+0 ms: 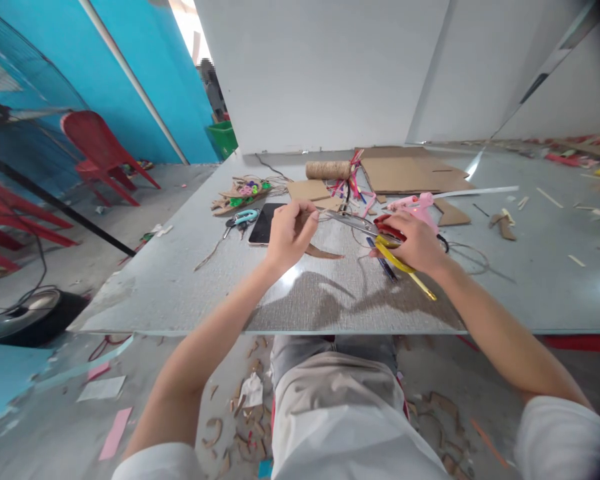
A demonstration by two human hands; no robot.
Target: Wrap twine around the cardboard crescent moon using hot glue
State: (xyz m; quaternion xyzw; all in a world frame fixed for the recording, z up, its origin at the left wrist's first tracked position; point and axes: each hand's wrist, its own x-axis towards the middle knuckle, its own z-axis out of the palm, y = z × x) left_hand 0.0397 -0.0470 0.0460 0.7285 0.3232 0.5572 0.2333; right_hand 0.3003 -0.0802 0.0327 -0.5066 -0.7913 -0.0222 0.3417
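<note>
My right hand (pixel 413 243) is closed round the handles, one red and one yellow, of a pair of scissors (pixel 355 222). The blades point left and look parted. Close to their tips, my left hand (pixel 293 233) is closed in a pinch; what lies between its fingertips is too small to make out. Under the left hand lies a phone (pixel 263 224), with a curved cardboard strip (pixel 325 253) beside it. A dark blue pen (pixel 383 263) and a yellow pencil (pixel 424 287) lie beneath the right hand. Behind that hand rests a pink glue gun (pixel 417 205).
A spool of twine (pixel 328 170) and cardboard sheets (pixel 410 170) lie at the table's back by a white panel (pixel 320 73). To the left are keys with a teal clip (pixel 245 217) and a decorated cardboard piece (pixel 243 193). Scraps (pixel 505 227) litter the right side.
</note>
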